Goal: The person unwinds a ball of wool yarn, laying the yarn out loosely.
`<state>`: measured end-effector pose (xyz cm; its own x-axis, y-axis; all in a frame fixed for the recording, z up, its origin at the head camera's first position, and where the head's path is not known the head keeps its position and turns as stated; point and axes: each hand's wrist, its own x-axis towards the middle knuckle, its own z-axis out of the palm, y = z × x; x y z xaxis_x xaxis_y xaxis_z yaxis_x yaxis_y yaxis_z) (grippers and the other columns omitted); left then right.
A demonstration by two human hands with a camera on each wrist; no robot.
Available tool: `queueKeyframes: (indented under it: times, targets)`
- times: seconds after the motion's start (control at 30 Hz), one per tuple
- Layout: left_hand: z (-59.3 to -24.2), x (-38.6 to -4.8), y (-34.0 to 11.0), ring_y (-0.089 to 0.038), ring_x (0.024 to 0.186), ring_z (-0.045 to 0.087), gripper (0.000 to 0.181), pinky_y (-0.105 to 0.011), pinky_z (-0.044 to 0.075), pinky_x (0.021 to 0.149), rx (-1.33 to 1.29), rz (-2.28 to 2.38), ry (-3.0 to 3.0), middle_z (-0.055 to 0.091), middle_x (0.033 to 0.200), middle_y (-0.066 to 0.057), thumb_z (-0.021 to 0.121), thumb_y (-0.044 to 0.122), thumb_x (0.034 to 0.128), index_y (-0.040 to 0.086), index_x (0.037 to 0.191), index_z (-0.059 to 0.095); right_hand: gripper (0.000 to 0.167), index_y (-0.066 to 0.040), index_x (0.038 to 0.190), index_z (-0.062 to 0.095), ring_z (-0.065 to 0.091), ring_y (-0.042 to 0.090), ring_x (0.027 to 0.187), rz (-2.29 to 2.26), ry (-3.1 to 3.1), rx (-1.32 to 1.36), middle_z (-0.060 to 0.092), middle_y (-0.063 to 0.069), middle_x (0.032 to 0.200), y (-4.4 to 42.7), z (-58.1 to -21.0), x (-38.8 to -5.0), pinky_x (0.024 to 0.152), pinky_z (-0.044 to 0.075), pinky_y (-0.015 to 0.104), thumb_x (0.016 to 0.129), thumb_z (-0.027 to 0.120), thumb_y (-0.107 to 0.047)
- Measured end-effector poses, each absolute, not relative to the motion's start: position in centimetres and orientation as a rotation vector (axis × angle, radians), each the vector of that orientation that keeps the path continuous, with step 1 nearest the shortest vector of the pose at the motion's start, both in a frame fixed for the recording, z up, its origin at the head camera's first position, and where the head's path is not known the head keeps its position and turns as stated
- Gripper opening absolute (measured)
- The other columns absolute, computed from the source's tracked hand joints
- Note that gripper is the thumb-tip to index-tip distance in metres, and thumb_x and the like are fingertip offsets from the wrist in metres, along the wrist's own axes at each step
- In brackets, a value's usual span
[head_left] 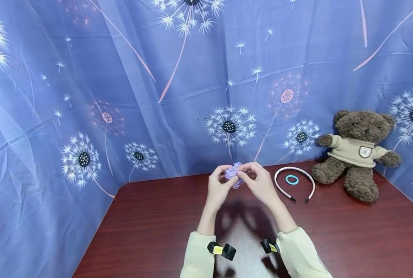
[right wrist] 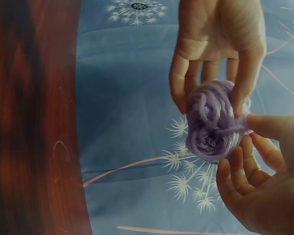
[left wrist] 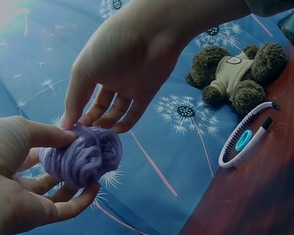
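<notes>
Head view, centre: purple yarn [head_left: 231, 172] partly covered by left hand [head_left: 217, 190] and right hand [head_left: 263, 186]. Far right: sweater badge [head_left: 365, 151] of teddy bear [head_left: 354, 151] is too small to read. Sleeves [head_left: 197, 255] cut by bottom edge. Left wrist view: left hand cut by left edge. Right wrist view: right hand cut by right edge; table [right wrist: 34, 117] cropped at left.

Table [head_left: 150, 231]: dark red-brown, streaked grain, pale sheen mid-surface with shadows around it. Far left corner rounded. Teddy bear [head_left: 357, 154], brown and shaggy, beige top with badge, seated at far right corner, feet pointing toward near edge. Headband [head_left: 294, 168], pale, dark-tipped, lies just beside bear, close to far edge, its open end toward near edge. Turquoise ring [head_left: 287, 179] flat within headband's curve.
</notes>
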<state>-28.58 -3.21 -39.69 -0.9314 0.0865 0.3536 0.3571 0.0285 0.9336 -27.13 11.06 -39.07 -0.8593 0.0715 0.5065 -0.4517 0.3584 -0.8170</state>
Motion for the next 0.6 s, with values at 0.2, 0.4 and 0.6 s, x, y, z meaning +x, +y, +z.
queueKeyframes:
  times: [0.2,0.4,0.6]
  targets:
    - [-39.6,-28.8,-3.7,-0.005,0.081,0.061,0.036,-0.018,0.056,0.067,-0.396,-2.253,-2.001,0.065,0.104,-0.016,0.069,-0.004,0.0832,-0.006,0.118,0.06,0.012,0.004,0.098,0.067,0.056,-0.005,0.08,1.678,-2.095,0.363,0.067,0.011,0.09,11.5,-38.4,-26.9,0.075,0.047,0.012,0.091,0.066,-0.006]
    - [-39.2,-28.9,-4.5,-0.007,0.08,0.064,0.039,-0.022,0.06,0.067,-0.308,-2.449,-1.839,0.063,0.101,-0.004,0.065,-0.007,0.0852,-0.01,0.123,0.054,0.018,0.005,0.102,0.066,0.058,-0.006,0.08,1.785,-2.055,0.322,0.066,-0.01,0.086,12.1,-37.9,-26.7,0.076,0.048,0.012,0.092,0.065,-0.01]
    - [-38.9,-29.1,-5.3,-0.009,0.08,0.064,0.041,-0.025,0.061,0.065,-0.241,-2.494,-1.762,0.06,0.102,-0.004,0.062,-0.008,0.0866,-0.01,0.125,0.05,0.019,0.008,0.104,0.063,0.057,-0.003,0.075,1.873,-2.03,0.281,0.061,-0.019,0.079,12.5,-37.8,-26.7,0.071,0.048,0.013,0.093,0.062,-0.008]
